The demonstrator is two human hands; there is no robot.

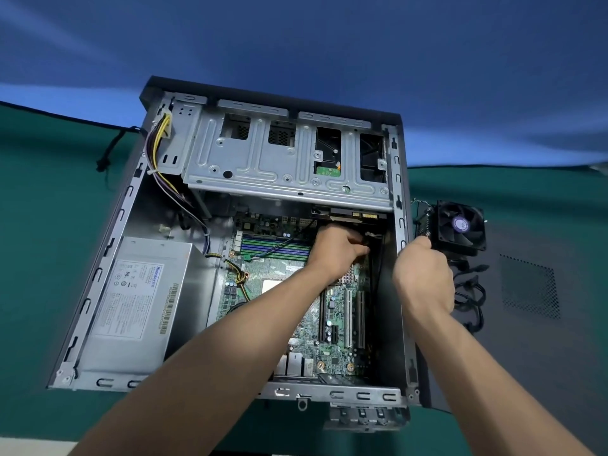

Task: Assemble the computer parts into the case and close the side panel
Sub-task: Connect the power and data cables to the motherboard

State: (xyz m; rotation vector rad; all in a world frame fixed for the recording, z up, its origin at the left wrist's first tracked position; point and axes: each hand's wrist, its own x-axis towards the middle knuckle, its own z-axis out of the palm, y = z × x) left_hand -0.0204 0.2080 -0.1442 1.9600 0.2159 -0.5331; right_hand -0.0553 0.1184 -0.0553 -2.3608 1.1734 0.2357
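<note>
Inside open case (98,274): left hand (335,248) curled on plug near motherboard (332,324) top; right hand (424,278) gripping case edge. Fan (460,227) outside, unfitted. Next: seating plug squarely.

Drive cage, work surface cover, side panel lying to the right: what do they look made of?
Drive cage: bare sheet steel by the look, dull grey with stamped ribs and punched holes.
Work surface cover: green fabric, matte, with a soft fold at its far edge.
Side panel: probably painted sheet metal, flat black with a perforated vent grid; the base metal is not visible.
</note>
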